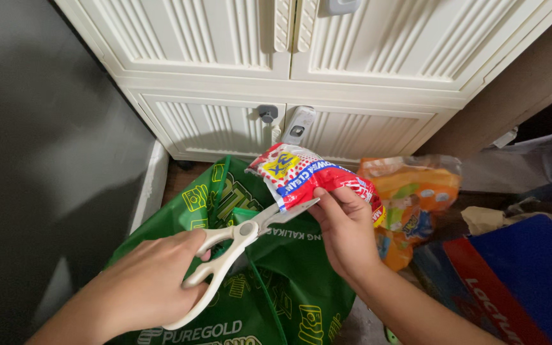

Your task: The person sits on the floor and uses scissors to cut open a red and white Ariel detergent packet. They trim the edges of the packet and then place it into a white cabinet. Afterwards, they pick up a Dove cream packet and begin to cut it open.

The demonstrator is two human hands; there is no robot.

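The left hand point(142, 287) has its fingers closed through the cream scissors point(234, 246), whose blades bite the edge of a red-and-white packet point(308, 176). The right hand point(346, 230) pinches that packet above the green bag point(282, 294); it looks light, crinkly and slippery, best gripped near the cut.

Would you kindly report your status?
Left hand grips cream-handled scissors, blades at red-and-white plastic sachet. Right hand holds sachet. Green bag beneath.
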